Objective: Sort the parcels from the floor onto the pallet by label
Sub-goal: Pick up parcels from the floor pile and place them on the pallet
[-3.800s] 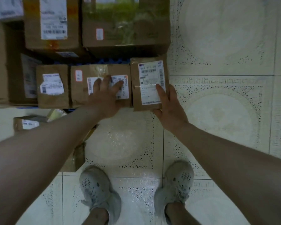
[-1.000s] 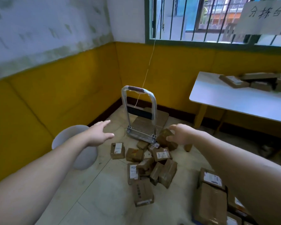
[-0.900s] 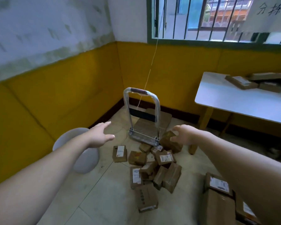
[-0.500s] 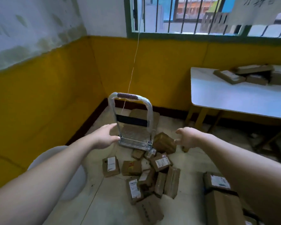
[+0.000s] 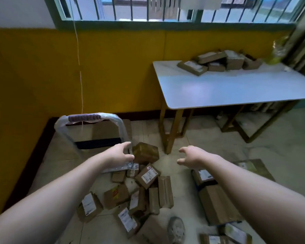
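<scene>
Two empty hands reach out in the head view. The left hand (image 5: 121, 155) hangs with fingers loosely spread before the lower frame of the hand cart (image 5: 90, 118), just beside a squat brown parcel (image 5: 145, 152). The right hand (image 5: 192, 158) hovers with fingers slackly bent, gripping nothing. Below and between them the loose parcels (image 5: 146, 176) lie heaped on the floor (image 5: 280, 138), some label-up, several on edge or face-down. The step in hand looks like choosing the next one. It would go best to take a parcel from the top or edge of the heap whose label (image 5: 88, 206) already shows, lift it clear so its neighbours do not slide, and read it before carrying it over. The stacked boxes (image 5: 218, 203) at the lower right are where sorted parcels seem to go (the pallet itself is mostly hidden under them, so I cannot say which group sits where). The hand cart crowds the far side of the heap, and a thin cord (image 5: 79, 67) dangles to its handle. A shoe (image 5: 176, 228) is planted close to the nearest parcels, so footing is tight. Further boxes (image 5: 217, 61) sit on the white counter (image 5: 227, 90) under the barred window (image 5: 148, 7), well apart from the heap.
</scene>
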`<act>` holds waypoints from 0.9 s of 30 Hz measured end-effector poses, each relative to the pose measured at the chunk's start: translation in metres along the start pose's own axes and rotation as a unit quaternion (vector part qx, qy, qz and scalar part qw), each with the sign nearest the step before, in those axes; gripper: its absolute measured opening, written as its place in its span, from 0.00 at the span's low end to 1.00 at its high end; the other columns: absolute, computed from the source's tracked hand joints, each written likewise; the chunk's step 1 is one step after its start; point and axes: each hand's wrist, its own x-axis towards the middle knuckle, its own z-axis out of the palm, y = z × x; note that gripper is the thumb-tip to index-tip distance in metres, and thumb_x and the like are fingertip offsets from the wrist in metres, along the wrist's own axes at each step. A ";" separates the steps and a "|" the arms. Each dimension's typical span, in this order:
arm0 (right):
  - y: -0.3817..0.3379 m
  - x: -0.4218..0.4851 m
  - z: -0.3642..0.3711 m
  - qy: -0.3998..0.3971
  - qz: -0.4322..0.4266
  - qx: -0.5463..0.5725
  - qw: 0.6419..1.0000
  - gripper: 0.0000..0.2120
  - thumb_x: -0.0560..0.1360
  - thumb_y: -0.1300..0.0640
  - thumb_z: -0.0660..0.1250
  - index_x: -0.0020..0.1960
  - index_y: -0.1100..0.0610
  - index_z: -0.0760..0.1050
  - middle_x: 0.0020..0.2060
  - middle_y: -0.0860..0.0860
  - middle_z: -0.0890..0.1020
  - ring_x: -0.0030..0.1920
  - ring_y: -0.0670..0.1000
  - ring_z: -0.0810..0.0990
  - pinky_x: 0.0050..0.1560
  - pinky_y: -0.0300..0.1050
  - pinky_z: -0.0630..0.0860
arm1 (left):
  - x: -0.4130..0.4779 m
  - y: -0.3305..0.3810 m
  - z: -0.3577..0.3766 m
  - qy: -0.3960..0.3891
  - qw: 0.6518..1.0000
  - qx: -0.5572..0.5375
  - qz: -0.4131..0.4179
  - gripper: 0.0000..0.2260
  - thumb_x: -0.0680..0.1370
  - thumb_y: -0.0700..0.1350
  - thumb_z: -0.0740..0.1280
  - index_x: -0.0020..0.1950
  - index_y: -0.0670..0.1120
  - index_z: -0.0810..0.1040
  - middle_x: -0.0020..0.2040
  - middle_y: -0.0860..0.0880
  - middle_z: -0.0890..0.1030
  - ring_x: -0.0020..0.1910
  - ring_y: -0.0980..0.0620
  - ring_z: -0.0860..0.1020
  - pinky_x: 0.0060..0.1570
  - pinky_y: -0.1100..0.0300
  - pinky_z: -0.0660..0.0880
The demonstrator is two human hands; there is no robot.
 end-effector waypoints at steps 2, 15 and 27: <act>0.014 0.025 -0.004 -0.014 0.005 0.018 1.000 0.29 0.78 0.46 0.63 0.75 0.53 0.60 0.72 0.55 0.66 0.67 0.56 0.71 0.63 0.50 0.73 | 0.028 0.008 0.005 -0.004 1.000 -0.001 -0.009 0.31 0.77 0.52 0.66 0.77 0.52 0.56 0.76 0.48 0.61 0.71 0.49 0.65 0.59 0.60 0.65; 0.089 0.270 0.083 -0.059 0.083 0.127 0.987 0.30 0.75 0.43 0.65 0.74 0.51 0.62 0.71 0.54 0.69 0.66 0.55 0.72 0.63 0.50 0.72 | 0.248 -0.039 0.095 -0.058 0.992 -0.031 -0.104 0.31 0.75 0.53 0.66 0.76 0.53 0.59 0.73 0.48 0.67 0.67 0.49 0.69 0.50 0.63 0.66; 0.126 0.515 0.279 -0.005 0.030 0.171 0.985 0.28 0.76 0.44 0.66 0.71 0.57 0.67 0.66 0.58 0.74 0.62 0.57 0.74 0.50 0.41 0.67 | 0.466 -0.177 0.248 0.043 0.991 -0.103 -0.080 0.24 0.76 0.48 0.67 0.71 0.51 0.65 0.53 0.50 0.77 0.49 0.52 0.77 0.42 0.59 0.72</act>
